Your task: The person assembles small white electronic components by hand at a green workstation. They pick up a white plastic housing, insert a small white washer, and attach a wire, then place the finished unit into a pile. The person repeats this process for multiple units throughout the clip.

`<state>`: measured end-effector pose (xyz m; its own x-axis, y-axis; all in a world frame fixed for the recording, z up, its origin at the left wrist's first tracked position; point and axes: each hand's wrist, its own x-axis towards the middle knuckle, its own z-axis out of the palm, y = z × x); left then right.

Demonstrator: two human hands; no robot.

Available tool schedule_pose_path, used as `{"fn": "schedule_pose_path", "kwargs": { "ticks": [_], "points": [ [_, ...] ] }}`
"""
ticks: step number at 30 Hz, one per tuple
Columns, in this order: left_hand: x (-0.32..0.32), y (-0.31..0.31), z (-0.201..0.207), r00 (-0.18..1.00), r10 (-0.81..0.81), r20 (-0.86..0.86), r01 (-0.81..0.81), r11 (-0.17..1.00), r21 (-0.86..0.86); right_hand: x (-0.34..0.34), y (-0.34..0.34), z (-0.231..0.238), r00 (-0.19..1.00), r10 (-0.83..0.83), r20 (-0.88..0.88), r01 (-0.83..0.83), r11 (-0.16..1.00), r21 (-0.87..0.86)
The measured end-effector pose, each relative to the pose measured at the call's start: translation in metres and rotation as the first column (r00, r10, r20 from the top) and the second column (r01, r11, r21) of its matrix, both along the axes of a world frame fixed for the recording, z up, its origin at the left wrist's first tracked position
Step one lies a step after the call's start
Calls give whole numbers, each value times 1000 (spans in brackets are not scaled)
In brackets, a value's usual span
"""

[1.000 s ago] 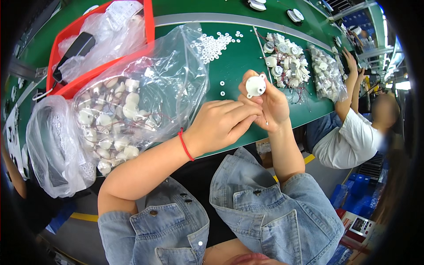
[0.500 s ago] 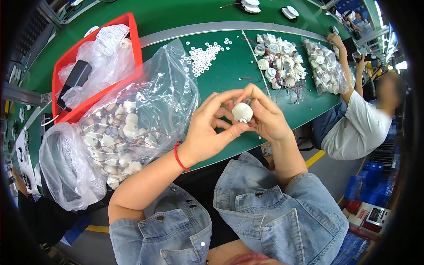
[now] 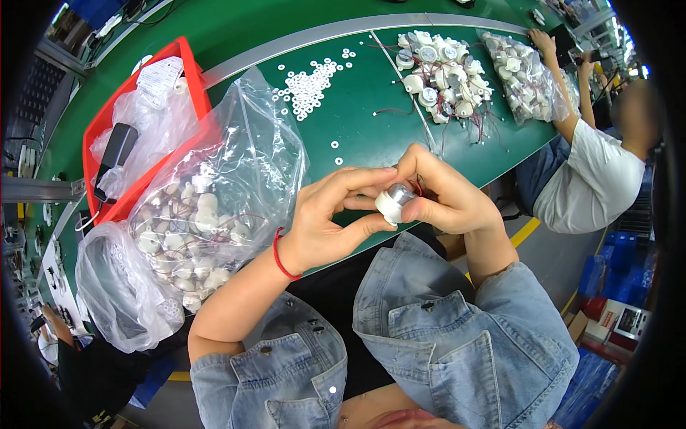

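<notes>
Both my hands are together over the near edge of the green bench, around a small motor (image 3: 391, 204) with a silver metal can and a white plastic cap. My right hand (image 3: 451, 194) grips it by the metal end, thumb below, with red wire showing beside the fingers. My left hand (image 3: 323, 214) has its fingers bent along the far side and its thumb tip against the white cap. Whether anything small lies between the left fingertips is hidden. Beyond the hands lies a pile of small white rings (image 3: 309, 91), with two loose rings (image 3: 335, 145) nearer to me.
To the left are a clear bag of white-capped motors (image 3: 193, 236), a bag of white rings (image 3: 125, 286) and a red bin (image 3: 187, 61) holding plastic bags and a black adapter. A motor heap (image 3: 444, 75) and another full bag (image 3: 522, 79) lie at right, near a seated co-worker (image 3: 593, 179).
The motor has been turned, so its metal side now shows beside the white cap. My hands sit slightly lower in view, and two loose rings are now visible. The view has shifted a little.
</notes>
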<state>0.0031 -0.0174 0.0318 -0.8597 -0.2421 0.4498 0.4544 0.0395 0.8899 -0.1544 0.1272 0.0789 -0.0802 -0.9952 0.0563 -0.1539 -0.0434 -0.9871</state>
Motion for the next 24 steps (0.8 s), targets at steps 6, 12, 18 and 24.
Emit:
{"fn": "schedule_pose_path", "kwargs": {
  "ticks": [6, 12, 18, 24],
  "points": [
    [0, 8, -6, 1000, 5, 5, -6, 988, 152, 10, 5, -10, 995, -77, 58, 79, 996, -33],
    [2, 9, -9, 999, -24, 46, 15, 984, 180, 12, 9, -17, 996, -78, 54, 78, 997, -9],
    [4, 6, -5, 994, 21, 103, -27, 998, 54, 17, 6, -20, 988, -85, 128, 93, 994, -62],
    [-4, 3, -5, 988, 38, 147, -26, 996, -83, -17, 2, -11, 949, -278, 149, 292, 953, -79]
  ]
}}
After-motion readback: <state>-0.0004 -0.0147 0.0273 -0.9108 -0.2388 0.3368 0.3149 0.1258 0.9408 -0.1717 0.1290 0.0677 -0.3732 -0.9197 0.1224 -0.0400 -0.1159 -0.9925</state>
